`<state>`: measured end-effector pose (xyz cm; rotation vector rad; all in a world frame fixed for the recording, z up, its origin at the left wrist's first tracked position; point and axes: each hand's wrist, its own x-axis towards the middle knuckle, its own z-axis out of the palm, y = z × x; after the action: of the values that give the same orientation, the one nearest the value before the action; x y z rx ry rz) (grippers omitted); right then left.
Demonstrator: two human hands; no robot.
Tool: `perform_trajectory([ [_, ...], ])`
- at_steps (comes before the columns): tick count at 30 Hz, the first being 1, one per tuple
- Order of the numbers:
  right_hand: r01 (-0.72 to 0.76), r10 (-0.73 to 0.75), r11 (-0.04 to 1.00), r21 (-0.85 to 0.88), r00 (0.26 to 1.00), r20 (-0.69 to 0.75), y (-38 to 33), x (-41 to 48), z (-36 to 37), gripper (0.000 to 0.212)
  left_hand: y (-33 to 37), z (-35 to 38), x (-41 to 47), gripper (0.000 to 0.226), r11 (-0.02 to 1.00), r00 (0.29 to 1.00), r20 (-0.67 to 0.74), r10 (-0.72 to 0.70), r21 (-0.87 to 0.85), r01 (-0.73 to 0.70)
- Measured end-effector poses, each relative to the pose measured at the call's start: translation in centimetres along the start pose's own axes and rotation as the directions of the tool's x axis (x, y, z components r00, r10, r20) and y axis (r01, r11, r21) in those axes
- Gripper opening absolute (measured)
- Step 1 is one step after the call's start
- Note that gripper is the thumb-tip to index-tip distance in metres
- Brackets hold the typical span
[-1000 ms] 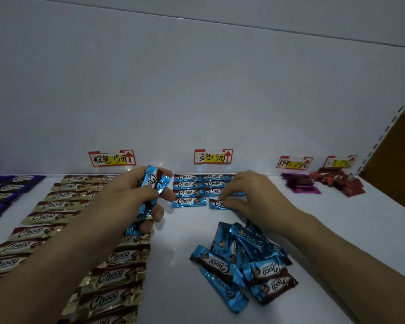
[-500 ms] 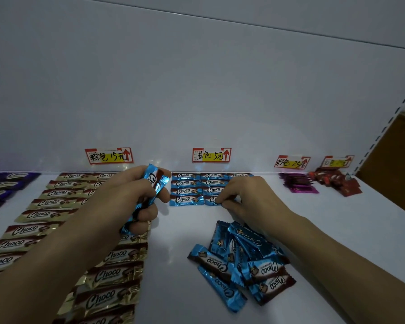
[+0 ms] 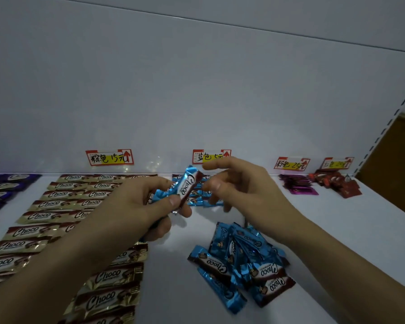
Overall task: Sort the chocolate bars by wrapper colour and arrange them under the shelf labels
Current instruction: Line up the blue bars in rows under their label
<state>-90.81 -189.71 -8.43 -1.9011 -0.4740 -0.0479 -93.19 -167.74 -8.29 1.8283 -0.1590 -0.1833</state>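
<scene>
My left hand (image 3: 147, 206) grips a bunch of blue-wrapped chocolate bars (image 3: 185, 185), the top one sticking up between the two hands. My right hand (image 3: 241, 185) hovers just right of that bar with fingers spread and relaxed, holding nothing, thumb and forefinger close to its tip. Behind the hands, blue bars (image 3: 204, 199) lie in rows under the blue label (image 3: 211, 156). A loose heap of blue bars (image 3: 241, 263) lies on the shelf in front of my right forearm.
Gold-wrapped bars (image 3: 63, 206) lie in rows under the left label (image 3: 109, 157). Purple bars (image 3: 2, 185) sit at the far left. Pink wrappers (image 3: 297, 184) and red wrappers (image 3: 334, 181) lie under the right labels (image 3: 291, 163). The shelf's right upright (image 3: 384, 127) borders the scene.
My right hand lifted off the arranged blue rows and moved left toward the bar in my left hand. My left hand shifted right toward the middle with its bars.
</scene>
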Motion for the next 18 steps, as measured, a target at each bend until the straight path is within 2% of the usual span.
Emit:
perform_trajectory([
  [3,0.049,-0.05,0.998,0.03,0.998,0.041,-0.5,-0.6,1.6,0.035,0.1,0.8,-0.2,0.011,0.995,0.995,0.091,0.051,0.078,-0.058],
  [6,0.066,-0.066,0.998,0.022,0.998,-0.007,-0.8,-0.6,0.6,0.025,-0.1,1.2,-0.1,0.015,0.995,0.996,0.072,0.052,0.077,-0.058],
  [7,0.047,-0.046,0.998,0.03,0.999,-0.026,-1.0,-0.6,-0.3,0.022,-0.3,1.2,0.0,0.017,0.998,0.999,0.034,0.032,0.048,-0.033],
  [9,-0.007,0.011,0.998,0.057,0.997,-0.078,-1.2,-0.4,-2.7,0.016,-0.3,1.0,0.3,0.019,0.988,0.998,-0.018,-0.059,-0.143,0.056],
  [11,-0.092,0.099,0.994,0.057,0.986,-0.132,-0.7,-0.1,-4.9,0.016,0.0,1.0,0.3,0.025,0.917,0.99,0.016,-0.139,-0.375,0.135],
  [12,-0.14,0.144,0.989,0.037,0.978,-0.148,-0.1,0.1,-5.8,0.018,0.2,1.0,0.2,0.028,0.888,0.987,0.038,-0.154,-0.433,0.155],
  [16,-0.28,0.262,0.936,-0.214,0.959,-0.111,2.8,-0.2,-7.1,0.019,0.7,1.0,-0.2,0.031,0.853,0.978,0.043,-0.202,-0.483,0.198],
  [18,-0.301,0.256,0.929,-0.214,0.943,-0.214,4.0,-0.4,-7.1,0.015,0.9,1.0,-0.5,0.03,0.842,0.975,0.051,-0.216,-0.497,0.213],
])
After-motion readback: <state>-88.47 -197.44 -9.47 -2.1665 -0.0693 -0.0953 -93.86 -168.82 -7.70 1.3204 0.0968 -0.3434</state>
